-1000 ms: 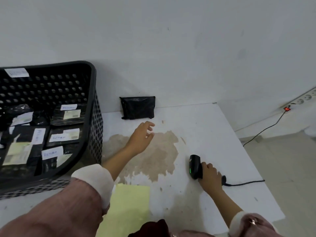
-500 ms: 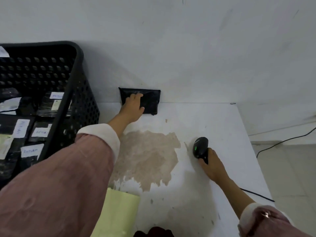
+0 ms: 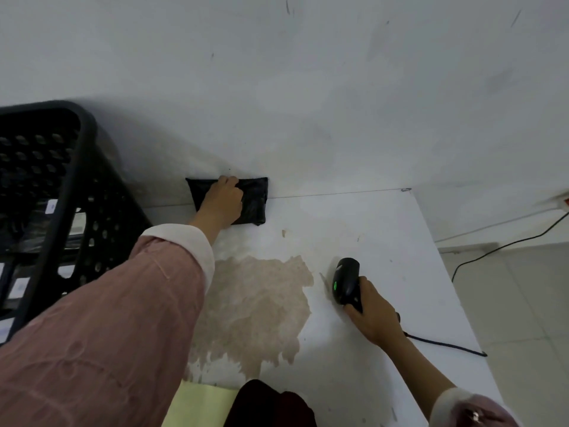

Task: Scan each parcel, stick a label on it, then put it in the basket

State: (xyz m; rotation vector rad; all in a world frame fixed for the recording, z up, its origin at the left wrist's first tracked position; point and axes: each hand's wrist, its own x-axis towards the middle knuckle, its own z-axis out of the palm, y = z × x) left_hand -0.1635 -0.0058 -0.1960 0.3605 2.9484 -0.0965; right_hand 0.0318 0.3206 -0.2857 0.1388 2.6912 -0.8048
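A black plastic-wrapped parcel [image 3: 254, 200] leans against the wall at the back of the white table [image 3: 385, 241]. My left hand [image 3: 223, 201] lies over its left half with the fingers curled round its top edge. My right hand [image 3: 374, 315] grips a black handheld scanner [image 3: 346, 280] with a green light, low over the table on the right. The black perforated basket [image 3: 83, 192] stands at the left, with labelled black parcels [image 3: 52, 208] inside, mostly hidden by its wall.
A yellow-green sheet [image 3: 200, 405] lies at the table's near edge beside a dark object [image 3: 268, 405]. A brown stain [image 3: 255, 306] covers the table's middle. The scanner's cable [image 3: 446, 345] trails right. Another cable [image 3: 505, 246] runs across the floor to a wall socket.
My left hand went from flat on the parcel to curling its fingers over the top edge. The scanner in my right hand stayed in much the same place.
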